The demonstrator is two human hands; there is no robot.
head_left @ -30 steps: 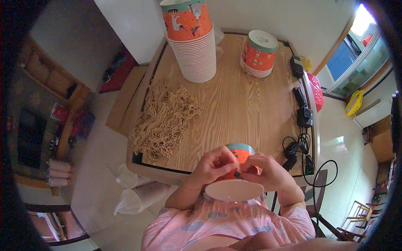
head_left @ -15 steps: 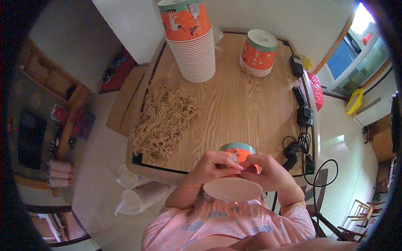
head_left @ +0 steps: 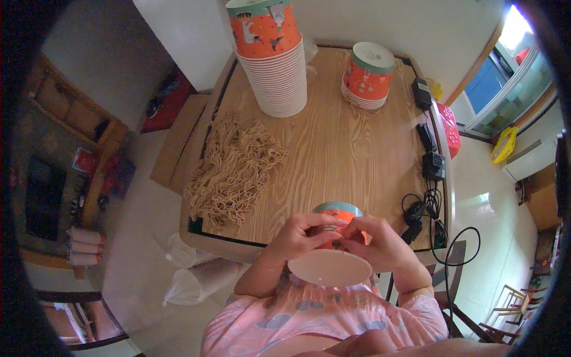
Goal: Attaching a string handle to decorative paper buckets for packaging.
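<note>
An orange paper bucket (head_left: 330, 241) with a green band is in front of my chest at the table's near edge, its pale, wide round end (head_left: 330, 268) turned toward me. My left hand (head_left: 303, 237) is over its left side, thumb and forefinger curled inward. My right hand (head_left: 376, 238) meets it from the right with bent, pinched fingers. Between the fingertips, at the bucket's upper side, whatever they pinch is too small to make out. To the left on the table lies a tangled heap of tan twisted cords (head_left: 235, 169).
A tall stack of orange buckets (head_left: 273, 74) stands upside down at the back left of the wooden table (head_left: 321, 154). A shorter stack (head_left: 367, 77) is at the back right. Black adapters (head_left: 433, 166) and coiled cables (head_left: 423, 208) line the right edge. Bagged pale rolls (head_left: 202, 282) lie below left.
My left thumb and forefinger have spread a little apart, showing more of the bucket's orange side. The fingertips have shifted slightly; the bucket stays nearly in place.
</note>
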